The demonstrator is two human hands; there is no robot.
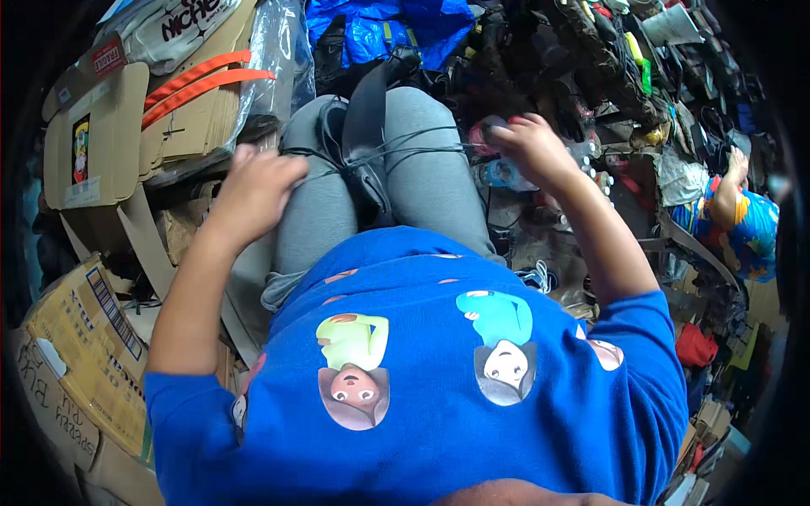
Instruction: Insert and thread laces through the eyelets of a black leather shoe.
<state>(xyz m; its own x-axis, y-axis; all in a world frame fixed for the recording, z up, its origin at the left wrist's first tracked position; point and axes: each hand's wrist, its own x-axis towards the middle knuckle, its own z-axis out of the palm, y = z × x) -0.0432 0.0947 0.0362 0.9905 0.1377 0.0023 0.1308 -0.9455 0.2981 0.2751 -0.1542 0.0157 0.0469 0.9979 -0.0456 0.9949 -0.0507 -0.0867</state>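
Dark grey fabric strap piece (pixel 364 135), long and narrow, lay between the grey-trousered knees (pixel 422 181), wound across with thin black thread (pixel 405 145) that ran out taut to both sides. Left hand (pixel 253 190): fingers curled shut, gripping the thread's left end just beside the strap piece. Right hand (pixel 531 148): fingers bent downward at the thread's right end; whether they pinched it could not be told. Clear plastic bottle (pixel 499 174) lay just under the right fingers. Flattened brown cardboard with orange straps (pixel 198 84) stood beyond the left fingers. Crumpled blue plastic sheet (pixel 380 25) lay well past both hands.
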